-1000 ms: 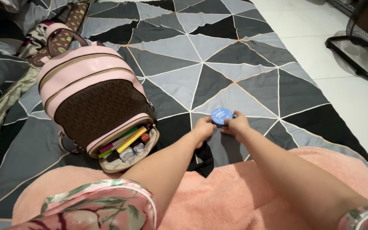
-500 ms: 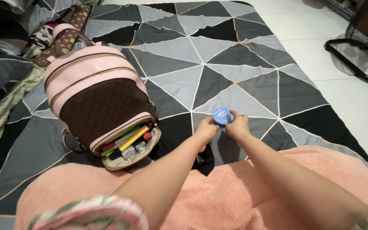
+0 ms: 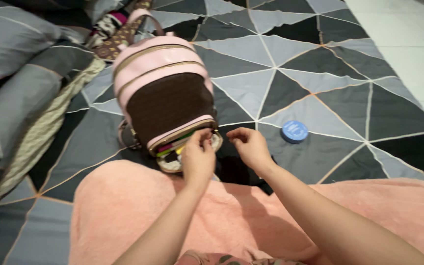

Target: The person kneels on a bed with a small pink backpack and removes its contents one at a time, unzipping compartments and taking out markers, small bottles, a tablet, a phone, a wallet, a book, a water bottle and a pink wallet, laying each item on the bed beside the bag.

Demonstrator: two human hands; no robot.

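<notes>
Left hand (image 3: pixel 198 158) fingers curled at backpack (image 3: pixel 165 98) open front pocket, grip contents hidden; right hand (image 3: pixel 251 146) loose, empty; blue tin (image 3: pixel 294 131) apart on bedspread (image 3: pixel 330 98).

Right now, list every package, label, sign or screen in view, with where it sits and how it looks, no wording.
Small round blue tin with pale lid print: lies flat on the grey triangle-patterned bedspread, right of both hands, untouched.
Pink and brown patterned backpack: lies left of the tin, front pocket open toward the person; the left hand is at that pocket, the right hand beside it.
No signs or screens.
</notes>
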